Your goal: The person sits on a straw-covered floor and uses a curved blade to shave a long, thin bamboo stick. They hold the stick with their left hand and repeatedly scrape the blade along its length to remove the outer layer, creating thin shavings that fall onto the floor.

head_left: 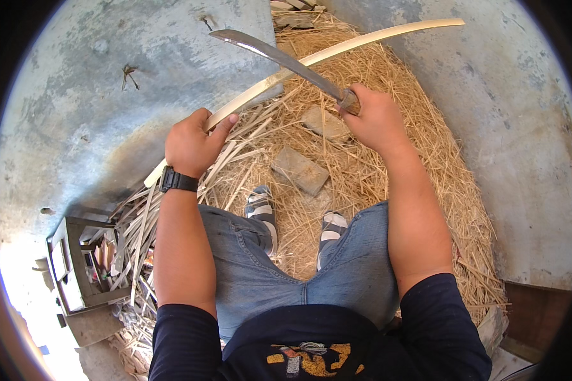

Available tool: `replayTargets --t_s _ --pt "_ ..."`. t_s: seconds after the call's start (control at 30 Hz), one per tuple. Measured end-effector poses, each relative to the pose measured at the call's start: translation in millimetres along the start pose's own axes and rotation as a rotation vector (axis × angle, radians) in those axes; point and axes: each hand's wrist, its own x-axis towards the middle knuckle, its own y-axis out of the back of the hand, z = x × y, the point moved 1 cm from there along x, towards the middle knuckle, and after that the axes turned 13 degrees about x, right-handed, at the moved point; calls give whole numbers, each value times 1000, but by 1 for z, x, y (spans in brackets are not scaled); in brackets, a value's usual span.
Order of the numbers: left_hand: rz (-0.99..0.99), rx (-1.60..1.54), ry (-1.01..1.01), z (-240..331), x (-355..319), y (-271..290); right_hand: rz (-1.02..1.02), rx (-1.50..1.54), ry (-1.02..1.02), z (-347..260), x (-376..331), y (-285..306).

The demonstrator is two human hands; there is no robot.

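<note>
Left hand (197, 141) grips a pale strip (248, 96), right hand (376, 117) a curved knife (318, 79); work appears part-done, straw-like debris (442, 190) and loose strips (149, 213) below, the held strip seemingly unfinished.

Wearing the left of two side-by-side fisheye cameras on the head, we look steeply down over the dark shirt (260, 336) at 6 o'clock, with the left hand (189, 146) near 10 o'clock and the right hand (379, 120) near 2 o'clock close before us. Farther below, our view takes in the feet (260, 213) just under its centre and the straw (435, 190) around them, while the walls (511, 127) bend toward the round rim at 10 and 2 o'clock.
</note>
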Motion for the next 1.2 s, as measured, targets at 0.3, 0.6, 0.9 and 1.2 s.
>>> replayTargets --t_s 0.3,0.6,0.9,1.2 --pt "0 -40 -23 0 -2 -1 -17 16 54 -2 -2 -4" --pt "-59 -35 -22 1 -2 2 -21 16 -28 1 1 0" --pt "-19 -38 -55 3 -3 5 10 52 -17 7 0 2" --pt "-35 -31 -7 0 -2 2 -17 45 44 0 1 -8"
